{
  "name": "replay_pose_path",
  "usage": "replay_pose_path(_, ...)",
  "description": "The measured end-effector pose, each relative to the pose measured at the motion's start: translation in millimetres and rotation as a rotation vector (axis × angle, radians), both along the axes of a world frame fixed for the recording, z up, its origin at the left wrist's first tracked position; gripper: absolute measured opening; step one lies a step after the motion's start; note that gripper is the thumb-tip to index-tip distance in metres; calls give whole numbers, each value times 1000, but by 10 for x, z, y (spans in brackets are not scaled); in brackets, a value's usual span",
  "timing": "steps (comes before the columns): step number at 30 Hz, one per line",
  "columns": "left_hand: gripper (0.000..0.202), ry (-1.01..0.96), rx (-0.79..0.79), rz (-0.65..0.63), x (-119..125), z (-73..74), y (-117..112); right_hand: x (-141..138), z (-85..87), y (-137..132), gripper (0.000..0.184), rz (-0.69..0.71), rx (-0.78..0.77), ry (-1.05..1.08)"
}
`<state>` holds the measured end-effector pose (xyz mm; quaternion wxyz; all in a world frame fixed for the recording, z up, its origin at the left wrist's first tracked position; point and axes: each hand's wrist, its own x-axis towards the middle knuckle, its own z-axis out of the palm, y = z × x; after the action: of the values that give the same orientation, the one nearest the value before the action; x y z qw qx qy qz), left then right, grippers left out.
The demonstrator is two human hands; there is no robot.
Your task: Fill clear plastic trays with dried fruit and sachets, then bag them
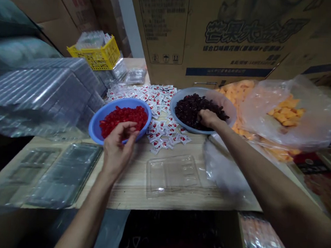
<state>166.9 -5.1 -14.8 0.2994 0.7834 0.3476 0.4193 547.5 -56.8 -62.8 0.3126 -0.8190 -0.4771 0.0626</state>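
My left hand (118,147) hovers at the near edge of a blue bowl (95,130) of small red pieces (123,117). Its fingers are curved, the thumb stands apart from them, and nothing shows between. My right hand (208,118) reaches into a pale, see-through bowl (179,126) of dark, shiny pieces (194,105). There its fingers are bent together, with the tips partly hidden among the pieces. Between my forearms, a clear plastic tray (173,174) with moulded compartments lies on the wooden table (131,194). Small white-and-red packets (164,133) are scattered around the bowls.
Stacked clear trays (41,95) stand at the left, above flat clear trays (64,173). A yellow basket (102,56) sits behind. At the right are orange pieces (288,110) in a plastic bag (320,117) and a crumpled bag (222,163). A large carton (167,32) closes the back.
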Motion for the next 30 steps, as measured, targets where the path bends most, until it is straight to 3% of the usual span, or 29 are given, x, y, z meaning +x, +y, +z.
replay_pose_path(3,20,41,-168,-227,285,-123,-419,80,104,-87,8,8,-59,24)
replay_pose_path(5,10,165,-210,-364,476,-276,-631,9,235,-276,4,-7,24,28)
replay_pose_path(7,4,282,-190,-442,644,-440,-771,-231,346,-586,7,33,200,65)
replay_pose_path(9,2,356,-121,-479,773,-574,-841,-604,361,-963,7,157,330,138)
replay_pose_path(11,5,403,-26,-516,854,-655,-860,-1004,250,-1299,3,269,219,211)
replay_pose_path(13,12,433,75,-546,887,-680,-855,-1321,54,-1505,4,286,163,228)
replay_pose_path(16,21,437,180,-566,852,-635,-832,-1552,-219,-1558,6,264,143,139)
replay_pose_path(18,22,402,176,-545,772,-553,-797,-1589,-302,-1510,8,294,123,32)
replay_pose_path(22,22,274,122,-305,470,-257,-548,-1588,-277,-1436,13,344,-3,-225)
replay_pose_path(25,22,257,182,-20,179,-3,-105,-1582,-245,-1388,14,366,-113,-381)
replay_pose_path(28,24,516,150,156,-23,114,494,-1591,-238,-1321,14,385,-178,-457)
replay_pose_path(30,26,790,5,105,-61,82,856,-1605,-220,-1306,16,388,-187,-449)
